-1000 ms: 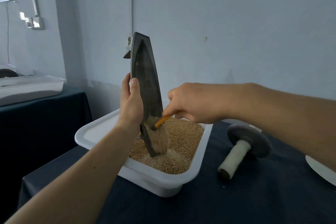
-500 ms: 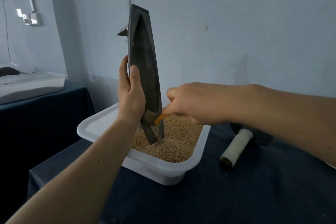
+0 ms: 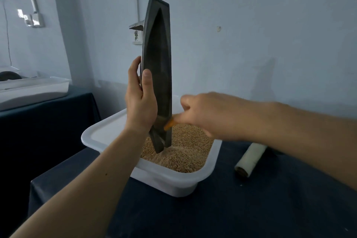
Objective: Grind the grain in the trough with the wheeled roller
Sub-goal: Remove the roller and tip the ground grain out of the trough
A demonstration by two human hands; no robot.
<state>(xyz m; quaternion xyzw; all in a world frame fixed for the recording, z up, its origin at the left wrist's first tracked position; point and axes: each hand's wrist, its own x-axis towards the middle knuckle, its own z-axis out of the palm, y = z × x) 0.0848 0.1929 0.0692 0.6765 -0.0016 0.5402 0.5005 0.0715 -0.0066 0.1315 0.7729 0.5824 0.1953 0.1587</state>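
In the head view, a dark, boat-shaped trough [image 3: 157,75] is held upright, tilted slightly, with its lower tip set in the grain [image 3: 185,150] that fills a white tub [image 3: 108,133]. The trough is gripped at its lower half by the left hand [image 3: 140,102]: the thumb is laid flat on the hollowed inner face and the fingers are wrapped round the left edge to the back. The hollow of the trough is turned towards the camera, and no more than a thin trace of grain can be made out near its bottom.

The right hand [image 3: 210,116] is seen blurred, reaching in from the right. Its fingers are curled, and a small orange stick [image 3: 169,124] is pinched in them; the tip of the stick is laid against the lower inner face of the trough. What kind of tool the stick belongs to cannot be told.

The tub is set on a surface [image 3: 251,208] covered in dark cloth. The roller [image 3: 251,157] is left lying on that surface to the right of the tub, apart from both hands; only its pale handle is shown, the wheel being hidden behind the right forearm.

A second dark-covered table with a white tray [image 3: 34,91] is seen at the far left.
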